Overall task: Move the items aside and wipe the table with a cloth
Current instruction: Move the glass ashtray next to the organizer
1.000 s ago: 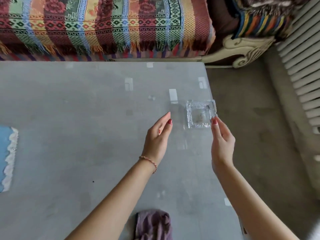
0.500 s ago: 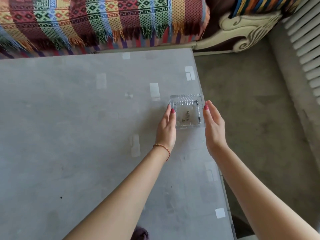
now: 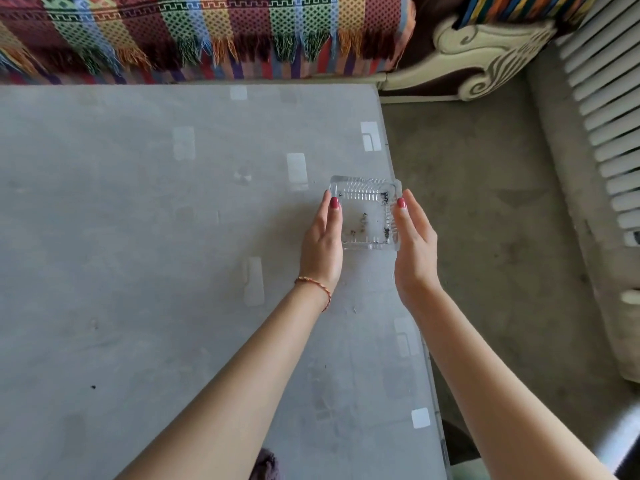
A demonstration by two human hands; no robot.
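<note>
- A corner of the purple cloth [image 3: 266, 466] is peeking in at the near table [image 3: 121, 237] edge, waiting unused.
- Both hands have closed in over the last second; the left hand [image 3: 322, 244] and right hand [image 3: 414, 244] are now pressing straight fingers against opposite sides of the glass ashtray [image 3: 365, 214], fingers together, not curled under it.
- The ashtray is sitting by the table's right edge, ash specks inside, so wiping is likely waiting until it is moved.
- Beyond, a striped fringed blanket [image 3: 194, 32] is hanging over the sofa.
</note>
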